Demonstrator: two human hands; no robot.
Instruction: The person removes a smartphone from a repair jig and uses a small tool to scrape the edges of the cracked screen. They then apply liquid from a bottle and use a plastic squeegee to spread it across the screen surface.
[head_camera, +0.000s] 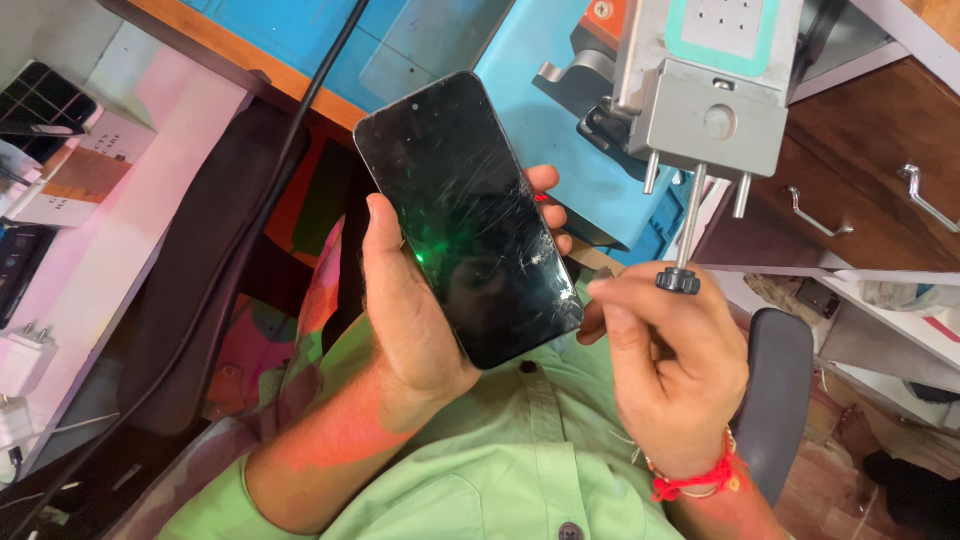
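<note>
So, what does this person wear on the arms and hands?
Both forearms are bare, with light green shirt sleeves ending high up near the picture's lower edge. The right hand has a red thread band tied around the wrist, next to a thin pale bracelet. The left hand shows no ring, watch or glove.

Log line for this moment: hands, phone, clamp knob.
left hand: holds cracked phone | right hand: fingertips on black knob of grey metal clamp | screen: dark

1 phone (468, 215), 2 hands, 1 clamp (705, 95), 2 handles.
</note>
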